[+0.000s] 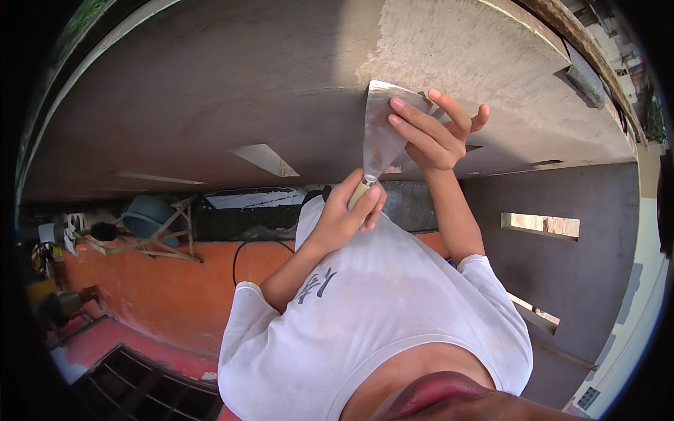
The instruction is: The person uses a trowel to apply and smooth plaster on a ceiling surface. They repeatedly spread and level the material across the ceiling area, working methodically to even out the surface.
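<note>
My left hand is closed around the pale handle of a putty knife, whose wide metal blade points up toward a grey plastered wall. Rusty stains mark the blade near its neck. Two fingertips of my right hand rest on the blade's face; its other fingers are spread and raised off the metal. A small dark edge shows behind those fingers, and I cannot make out what it belongs to. Just beyond the blade, a lighter, rough-edged patch of coating covers the upper right part of the wall.
Slot-like openings pierce the grey side wall at right; an angular opening sits in the front wall. A blue-grey tub lies tilted on a wooden stand at left. Behind me are an orange wall and a dark grille.
</note>
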Tool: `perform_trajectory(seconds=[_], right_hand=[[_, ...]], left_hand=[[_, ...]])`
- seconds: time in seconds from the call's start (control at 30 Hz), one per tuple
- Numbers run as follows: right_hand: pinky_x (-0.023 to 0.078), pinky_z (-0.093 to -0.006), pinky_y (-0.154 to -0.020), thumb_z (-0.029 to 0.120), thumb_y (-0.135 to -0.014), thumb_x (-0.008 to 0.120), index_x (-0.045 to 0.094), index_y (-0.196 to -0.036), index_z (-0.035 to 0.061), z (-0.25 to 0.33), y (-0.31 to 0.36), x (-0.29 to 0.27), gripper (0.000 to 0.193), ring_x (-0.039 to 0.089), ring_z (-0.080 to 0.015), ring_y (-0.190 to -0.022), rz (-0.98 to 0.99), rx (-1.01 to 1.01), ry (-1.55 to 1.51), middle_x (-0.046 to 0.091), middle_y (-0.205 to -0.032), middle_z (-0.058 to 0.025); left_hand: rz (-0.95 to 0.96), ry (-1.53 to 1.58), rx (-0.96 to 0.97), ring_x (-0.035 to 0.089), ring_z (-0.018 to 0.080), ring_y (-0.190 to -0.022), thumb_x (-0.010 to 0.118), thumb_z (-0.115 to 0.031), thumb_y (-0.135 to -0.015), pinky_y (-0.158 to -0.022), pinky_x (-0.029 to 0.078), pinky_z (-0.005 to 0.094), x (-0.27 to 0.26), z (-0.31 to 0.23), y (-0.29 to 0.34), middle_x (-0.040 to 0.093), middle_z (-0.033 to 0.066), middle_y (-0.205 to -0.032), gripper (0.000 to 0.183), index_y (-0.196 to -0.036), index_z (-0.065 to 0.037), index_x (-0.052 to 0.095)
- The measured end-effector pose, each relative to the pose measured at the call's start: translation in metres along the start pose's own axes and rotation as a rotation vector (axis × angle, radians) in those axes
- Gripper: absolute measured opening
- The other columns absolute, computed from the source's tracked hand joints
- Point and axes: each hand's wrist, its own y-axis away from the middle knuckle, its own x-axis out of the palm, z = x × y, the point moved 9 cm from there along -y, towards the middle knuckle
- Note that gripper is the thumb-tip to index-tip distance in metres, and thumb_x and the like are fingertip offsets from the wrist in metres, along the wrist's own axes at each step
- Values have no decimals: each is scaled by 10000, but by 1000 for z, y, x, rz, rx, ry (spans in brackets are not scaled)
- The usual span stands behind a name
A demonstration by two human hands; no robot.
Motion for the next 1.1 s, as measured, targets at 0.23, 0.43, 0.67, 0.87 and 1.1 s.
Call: perform_trajectory(seconds=[0.23, 0.43, 0.67, 0.87, 1.1], right_hand=[[290, -389, -1167, 334, -904, 660, 742, -913, 304, 21, 4, 14, 88, 611, -132, -1079, 3, -37, -209, 741, -982, 154], [381, -350, -1039, 413, -1017, 480, 737, -967, 261, 30, 12, 27, 302, 630, -139, -1053, -14, -19, -306, 747, -983, 108], [435, -320, -918, 223, -834, 769, 697, -892, 250, 23, 17, 23, 96, 653, -118, -973, -156, 108, -370, 750, -974, 71], [432, -293, -832, 144, -749, 793, 683, -837, 239, 22, 5, 20, 170, 659, -102, -912, -201, 116, -328, 749, -947, 76], [425, -285, -803, 134, -717, 799, 687, -814, 239, 19, 4, 19, 182, 657, -97, -903, -189, 98, -338, 748, -921, 79]], left_hand=[[-55, -26, 9, 375, 30, -460, 364, -389, -1076, -447, 313, 204, -4, -3, -3, 465, -16, -662, 477, -1193, 32, 557], [-116, -35, 14, 354, 25, -451, 372, -388, -1073, -434, 285, 200, -5, 6, -4, 421, -38, -598, 458, -1117, 27, 562], [-113, 7, -5, 343, 23, -443, 363, -367, -1077, -418, 272, 204, 3, 9, -4, 421, -37, -600, 427, -1069, 16, 553], [-114, 16, 43, 335, 24, -433, 344, -346, -1082, -406, 259, 200, 10, 6, -7, 408, -34, -596, 407, -1074, 8, 544], [-123, 34, 39, 325, 27, -428, 347, -366, -1081, -399, 252, 203, 12, 12, -8, 405, -34, -594, 416, -1069, -1, 548]])
